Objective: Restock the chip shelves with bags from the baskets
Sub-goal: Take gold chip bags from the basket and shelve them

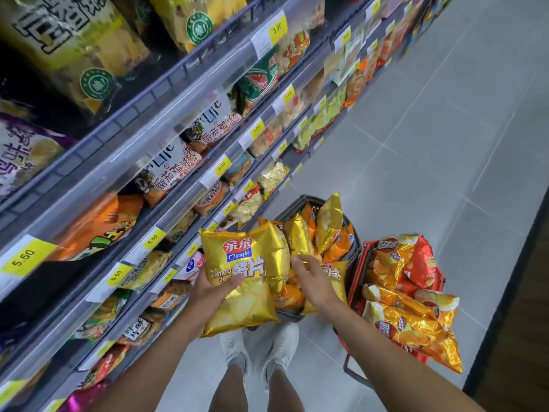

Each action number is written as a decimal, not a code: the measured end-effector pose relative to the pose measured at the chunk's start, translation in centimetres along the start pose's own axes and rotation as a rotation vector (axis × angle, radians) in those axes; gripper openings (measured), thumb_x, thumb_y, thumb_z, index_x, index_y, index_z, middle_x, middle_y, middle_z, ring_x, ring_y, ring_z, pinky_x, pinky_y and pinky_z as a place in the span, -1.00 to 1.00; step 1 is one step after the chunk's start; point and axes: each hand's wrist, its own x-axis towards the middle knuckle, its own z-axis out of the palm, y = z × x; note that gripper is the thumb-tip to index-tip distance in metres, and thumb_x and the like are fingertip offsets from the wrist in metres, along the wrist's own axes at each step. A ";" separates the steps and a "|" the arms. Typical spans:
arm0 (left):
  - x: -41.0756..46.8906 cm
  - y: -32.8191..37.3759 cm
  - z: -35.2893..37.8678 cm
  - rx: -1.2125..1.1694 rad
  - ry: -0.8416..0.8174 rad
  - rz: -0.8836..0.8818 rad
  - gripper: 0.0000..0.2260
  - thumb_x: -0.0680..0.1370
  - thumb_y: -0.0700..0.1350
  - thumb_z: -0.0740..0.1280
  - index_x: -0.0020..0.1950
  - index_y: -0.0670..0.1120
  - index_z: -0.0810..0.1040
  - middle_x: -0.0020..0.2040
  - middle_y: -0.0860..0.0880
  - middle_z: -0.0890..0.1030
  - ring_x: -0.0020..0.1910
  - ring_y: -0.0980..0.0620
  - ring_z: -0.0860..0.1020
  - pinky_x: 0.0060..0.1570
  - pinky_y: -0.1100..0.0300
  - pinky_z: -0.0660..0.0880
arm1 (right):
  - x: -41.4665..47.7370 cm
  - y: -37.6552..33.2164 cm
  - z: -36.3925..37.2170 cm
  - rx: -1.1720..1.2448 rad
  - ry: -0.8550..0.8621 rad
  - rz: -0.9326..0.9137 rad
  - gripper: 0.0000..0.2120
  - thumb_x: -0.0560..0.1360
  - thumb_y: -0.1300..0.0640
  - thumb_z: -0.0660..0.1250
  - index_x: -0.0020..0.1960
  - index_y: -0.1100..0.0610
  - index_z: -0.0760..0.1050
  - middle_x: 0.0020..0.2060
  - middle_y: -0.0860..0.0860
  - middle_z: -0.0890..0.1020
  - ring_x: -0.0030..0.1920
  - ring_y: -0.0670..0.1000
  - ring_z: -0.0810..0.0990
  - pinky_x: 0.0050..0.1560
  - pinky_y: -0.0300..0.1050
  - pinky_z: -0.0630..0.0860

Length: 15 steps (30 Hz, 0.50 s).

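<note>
Just in front of the chip shelves (166, 120), above the near edge of the dark basket (309, 199), the left hand (211, 289) grips a gold potato-chip bag (246, 263), thumb across the front, fingers tucked behind, label facing up. The right hand (312, 281) is right beside it, fingertips down on the gold bags (328, 218) heaped in that basket; whether it is pinching one or merely touching, I cannot tell. Touching the dark basket's right side sits the red basket (355, 278), piled over its rim with orange and red bags (407, 292). Yellow price tags (277, 28) run along every shelf edge. White shoes (282, 343) stand on the grey tiled floor (430, 144) below.
</note>
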 end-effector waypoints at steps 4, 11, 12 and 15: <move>1.2 -0.9 -0.9 0.012 0.085 0.012 -0.54 0.42 0.01 0.64 0.23 0.13 0.52 0.04 0.08 0.72 0.01 0.01 0.70 -0.12 0.06 0.64 | 4.3 1.4 -1.9 -0.176 0.113 0.046 -0.44 0.63 -0.16 0.30 0.49 0.13 0.35 0.33 0.08 0.56 0.05 0.03 0.62 0.13 -0.05 0.50; 5.0 -2.6 -0.6 0.043 0.119 0.018 -0.20 0.09 0.28 0.64 0.29 0.13 0.55 0.04 0.16 0.75 0.04 0.07 0.72 0.06 -0.05 0.66 | 13.6 3.3 -0.7 -0.296 0.134 0.166 -0.14 0.51 -0.06 0.51 0.61 0.16 0.12 0.51 0.16 0.37 0.45 0.24 0.42 0.39 0.18 0.47; 5.6 -2.7 -0.5 0.058 0.119 0.030 -0.17 0.09 0.30 0.63 0.32 0.13 0.54 0.06 0.14 0.75 0.06 0.06 0.72 0.12 -0.10 0.65 | 14.8 3.6 -0.2 -0.295 0.131 0.183 -0.10 0.49 -0.04 0.53 0.62 0.17 0.10 0.51 0.18 0.37 0.45 0.25 0.42 0.39 0.18 0.47; 7.4 -3.2 0.0 0.089 0.132 0.042 -0.11 0.07 0.33 0.61 0.36 0.13 0.50 0.14 0.12 0.72 0.13 0.02 0.69 0.21 -0.16 0.61 | 17.9 4.7 1.3 -0.309 0.141 0.209 0.00 0.42 -0.04 0.58 0.62 0.21 0.05 0.52 0.22 0.33 0.49 0.28 0.35 0.45 0.24 0.40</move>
